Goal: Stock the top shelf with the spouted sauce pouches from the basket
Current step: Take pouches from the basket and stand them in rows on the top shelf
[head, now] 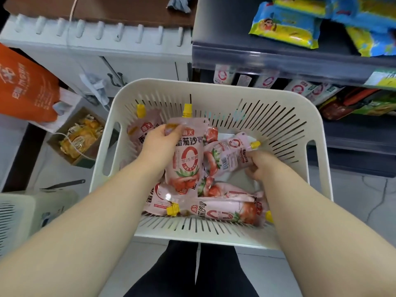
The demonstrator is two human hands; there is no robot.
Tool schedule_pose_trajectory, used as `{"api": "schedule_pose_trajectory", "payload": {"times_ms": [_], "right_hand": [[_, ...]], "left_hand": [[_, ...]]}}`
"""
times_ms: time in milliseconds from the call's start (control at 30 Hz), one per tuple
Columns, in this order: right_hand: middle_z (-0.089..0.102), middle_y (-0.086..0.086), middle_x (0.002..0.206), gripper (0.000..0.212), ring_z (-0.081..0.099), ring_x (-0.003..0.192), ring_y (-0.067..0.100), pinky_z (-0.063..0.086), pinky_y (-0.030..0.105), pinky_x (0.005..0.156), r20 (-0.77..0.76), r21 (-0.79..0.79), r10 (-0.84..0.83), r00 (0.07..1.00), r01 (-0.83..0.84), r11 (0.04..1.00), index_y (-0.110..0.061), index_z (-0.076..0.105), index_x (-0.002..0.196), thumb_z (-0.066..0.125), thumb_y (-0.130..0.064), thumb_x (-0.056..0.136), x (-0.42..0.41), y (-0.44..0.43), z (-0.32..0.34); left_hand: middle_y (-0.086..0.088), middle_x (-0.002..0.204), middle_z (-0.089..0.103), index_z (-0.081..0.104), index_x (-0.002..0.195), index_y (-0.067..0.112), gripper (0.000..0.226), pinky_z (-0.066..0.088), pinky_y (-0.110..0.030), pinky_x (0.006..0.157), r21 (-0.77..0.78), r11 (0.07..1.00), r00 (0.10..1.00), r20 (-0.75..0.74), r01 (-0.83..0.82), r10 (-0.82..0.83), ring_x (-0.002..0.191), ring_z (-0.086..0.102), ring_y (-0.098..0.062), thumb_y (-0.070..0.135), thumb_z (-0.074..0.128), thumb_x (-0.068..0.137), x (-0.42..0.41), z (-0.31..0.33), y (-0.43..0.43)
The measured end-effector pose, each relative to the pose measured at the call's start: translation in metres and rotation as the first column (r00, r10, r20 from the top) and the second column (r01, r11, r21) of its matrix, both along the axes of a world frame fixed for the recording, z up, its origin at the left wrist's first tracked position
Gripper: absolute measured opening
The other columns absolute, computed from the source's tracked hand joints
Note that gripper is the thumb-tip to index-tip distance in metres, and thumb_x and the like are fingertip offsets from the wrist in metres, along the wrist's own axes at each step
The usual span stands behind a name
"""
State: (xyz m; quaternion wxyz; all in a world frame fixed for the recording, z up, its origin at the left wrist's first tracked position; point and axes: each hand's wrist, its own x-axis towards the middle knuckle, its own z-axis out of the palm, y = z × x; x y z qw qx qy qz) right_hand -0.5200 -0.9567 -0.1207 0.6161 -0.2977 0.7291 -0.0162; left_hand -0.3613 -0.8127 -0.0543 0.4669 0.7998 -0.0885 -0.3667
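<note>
Pickup stage: my left hand (pixel 159 140) clasps an upright pouch (pixel 186 155) mid-basket (pixel 317 125), my right hand (pixel 260 166) grips another pouch (pixel 230 156) toward its right wall. Next, I'd lift both to the shelf.

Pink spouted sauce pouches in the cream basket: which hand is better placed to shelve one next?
Probably the right hand: it grips a pink spouted pouch and is nearer the dark shelf unit.

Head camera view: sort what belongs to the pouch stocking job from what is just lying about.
For the job:
- basket
- upright pouch in the left hand
- sideways pouch in the right hand
- loose pouches in the basket
- shelf

Lying about:
- orange bag
- cardboard box
- blue snack packs
</note>
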Motion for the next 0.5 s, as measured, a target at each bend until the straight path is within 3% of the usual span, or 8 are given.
{"api": "schedule_pose_trajectory", "payload": {"times_ms": [100, 267, 367, 433, 500], "right_hand": [[0.053, 0.005, 0.076, 0.017, 0.048, 0.062, 0.012, 0.049, 0.027, 0.073, 0.021, 0.024, -0.042, 0.999, 0.041, 0.999, -0.013, 0.049, 0.078, 0.053, -0.012, 0.094, 0.002, -0.003, -0.009], [0.052, 0.001, 0.067, 0.025, 0.040, 0.053, 0.010, 0.036, 0.020, 0.051, -0.016, 0.040, -0.041, 0.999, 0.041, 0.998, -0.012, 0.050, 0.075, 0.052, -0.027, 0.096, -0.009, -0.003, -0.015], [0.051, 0.003, 0.064, 0.030, 0.042, 0.052, 0.015, 0.034, 0.025, 0.048, -0.119, -0.057, 0.196, 0.973, -0.203, 0.977, -0.014, 0.048, 0.068, 0.044, -0.021, 0.097, -0.010, -0.010, -0.004], [0.047, 0.007, 0.067, 0.033, 0.045, 0.061, 0.023, 0.039, 0.031, 0.057, -0.285, -0.215, 0.460, 0.841, -0.524, 0.824, -0.015, 0.042, 0.063, 0.041, -0.017, 0.096, -0.005, -0.016, 0.014], [0.041, 0.006, 0.066, 0.036, 0.044, 0.074, 0.025, 0.036, 0.030, 0.059, -0.485, -0.301, 0.590, 0.645, -0.757, 0.580, -0.014, 0.036, 0.061, 0.039, -0.019, 0.096, 0.002, -0.017, 0.046]], "left_hand": [[-0.004, 0.096, 0.072, 0.064, 0.089, 0.019, 0.016, 0.053, -0.043, 0.090, -0.011, 0.999, 0.998, -0.060, -0.034, 0.033, 0.092, 0.068, -0.021, 0.033, 0.058, 0.092, 0.007, -0.004, -0.001], [-0.004, 0.098, 0.071, 0.063, 0.089, 0.020, 0.013, 0.052, -0.045, 0.092, -0.003, 0.998, 0.995, -0.078, -0.062, 0.061, 0.094, 0.067, -0.022, 0.032, 0.057, 0.092, 0.012, -0.009, -0.004], [-0.007, 0.098, 0.072, 0.064, 0.099, 0.011, 0.021, 0.053, -0.046, 0.090, -0.010, 0.998, 0.994, -0.093, -0.060, 0.059, 0.093, 0.068, -0.025, 0.030, 0.058, 0.092, 0.010, -0.008, -0.007], [-0.008, 0.096, 0.072, 0.063, 0.101, 0.008, 0.024, 0.054, -0.044, 0.088, -0.013, 0.998, 0.994, -0.095, -0.064, 0.062, 0.091, 0.069, -0.024, 0.029, 0.057, 0.093, 0.009, -0.008, -0.007], [-0.006, 0.095, 0.071, 0.064, 0.095, 0.012, 0.019, 0.055, -0.042, 0.087, -0.015, 0.998, 0.994, -0.086, -0.063, 0.061, 0.091, 0.068, -0.023, 0.029, 0.057, 0.093, 0.010, -0.007, -0.007]]}}
